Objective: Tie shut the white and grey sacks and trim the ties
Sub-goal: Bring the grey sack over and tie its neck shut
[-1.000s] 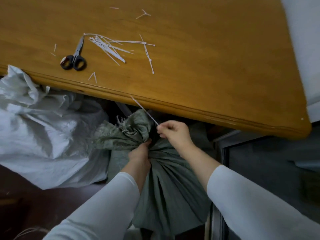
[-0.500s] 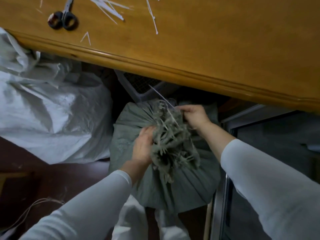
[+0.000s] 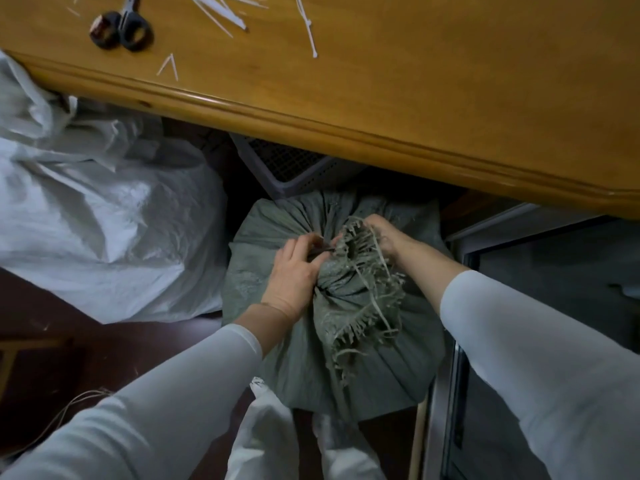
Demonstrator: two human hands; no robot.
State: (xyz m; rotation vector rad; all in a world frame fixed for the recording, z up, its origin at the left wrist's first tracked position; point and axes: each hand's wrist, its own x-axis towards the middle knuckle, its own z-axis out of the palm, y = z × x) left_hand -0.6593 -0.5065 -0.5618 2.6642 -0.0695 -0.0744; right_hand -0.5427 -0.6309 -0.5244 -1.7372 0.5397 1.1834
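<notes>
Grey sack (image 3: 346, 362) sits low centre under the tabletop (image 3: 433, 98) edge, fingers of the left hand (image 3: 294, 275) curled tight round its gathered neck, right hand (image 3: 389, 237) fingers buried in the frayed mouth so their grip cannot be told, scissors (image 3: 121, 27) cut off upper left.

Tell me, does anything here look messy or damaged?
The grey sack has a badly frayed mouth: loose strands hang from the bunched neck that the left hand and right hand grip. Cut-off tie bits lie scattered on the wooden table near the scissors.
</notes>
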